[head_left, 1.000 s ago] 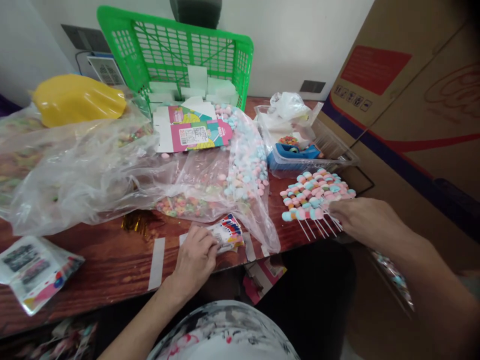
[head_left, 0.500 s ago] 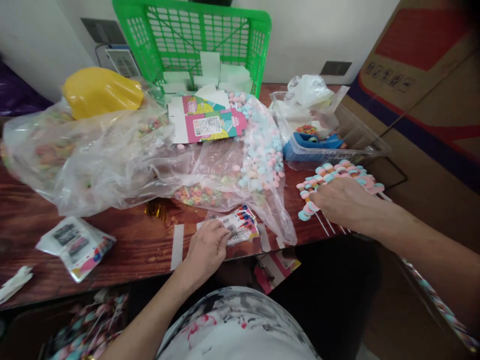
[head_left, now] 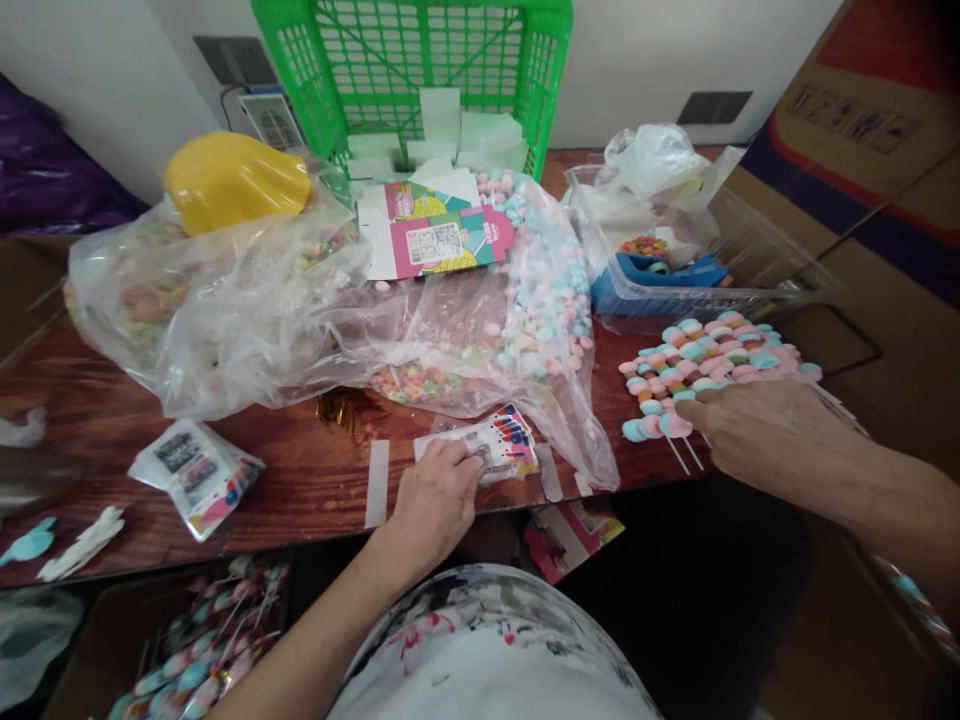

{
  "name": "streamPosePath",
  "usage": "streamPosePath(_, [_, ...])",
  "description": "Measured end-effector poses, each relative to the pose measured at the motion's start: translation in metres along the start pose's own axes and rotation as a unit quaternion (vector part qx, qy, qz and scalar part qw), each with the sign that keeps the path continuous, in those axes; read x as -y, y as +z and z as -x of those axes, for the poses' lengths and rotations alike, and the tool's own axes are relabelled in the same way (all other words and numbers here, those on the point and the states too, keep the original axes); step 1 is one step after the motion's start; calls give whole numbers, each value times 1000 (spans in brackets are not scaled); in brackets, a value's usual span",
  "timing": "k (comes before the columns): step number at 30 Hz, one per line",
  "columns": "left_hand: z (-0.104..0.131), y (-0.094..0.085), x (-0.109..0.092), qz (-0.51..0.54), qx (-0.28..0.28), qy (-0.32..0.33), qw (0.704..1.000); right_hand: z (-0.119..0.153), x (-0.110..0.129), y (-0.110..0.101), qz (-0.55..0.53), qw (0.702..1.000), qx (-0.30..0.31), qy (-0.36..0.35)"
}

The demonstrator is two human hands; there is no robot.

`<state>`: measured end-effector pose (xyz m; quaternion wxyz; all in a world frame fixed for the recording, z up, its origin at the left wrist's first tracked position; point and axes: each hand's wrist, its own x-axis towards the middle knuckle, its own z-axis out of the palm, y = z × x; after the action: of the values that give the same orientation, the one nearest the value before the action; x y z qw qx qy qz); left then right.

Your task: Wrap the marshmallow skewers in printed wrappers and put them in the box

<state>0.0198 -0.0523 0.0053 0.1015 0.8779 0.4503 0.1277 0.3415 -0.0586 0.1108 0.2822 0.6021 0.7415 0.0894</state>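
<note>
My left hand [head_left: 439, 490] rests on a printed clear packet [head_left: 504, 447] near the table's front edge, its fingers bent over the packet's left part. My right hand [head_left: 750, 425] is at the right, over the front of a pile of pink, blue and orange candy skewers [head_left: 720, 350] on white sticks. Its index finger and thumb come close to the candy at the pile's front; whether it grips a stick is hidden. At the left lies a stack of printed clear packets [head_left: 196, 475].
Large clear bags of candy [head_left: 247, 320] cover the table's middle, with a colourful flat box [head_left: 442, 240] on top. Behind stands a green basket [head_left: 559, 70]. A clear tub [head_left: 780, 285] is at the back right, and a box of wrapped skewers [head_left: 210, 640] sits below left.
The whole view has shifted, so the things appear farther right. My right hand has drawn slightly toward the front of the skewers, showing more of them. My left hand stays on the packet.
</note>
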Motion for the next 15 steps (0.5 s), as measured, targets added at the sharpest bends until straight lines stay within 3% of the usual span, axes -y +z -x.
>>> streamPosePath(5, [-6,-7,3,56,13,-27,998,0,4,-1,-3,1000,13,-9])
streamPosePath(10, [-7,3,11,184,-84,-54,978,-4,10,-3,-27,999,-15,-28])
streamPosePath(13, [-2,14,15,187,-142,-34,971,-5,10,-1,-21,999,-25,-41])
streamPosePath(15, [2,18,17,183,-142,-15,973,-5,8,2,-10,999,-20,-42])
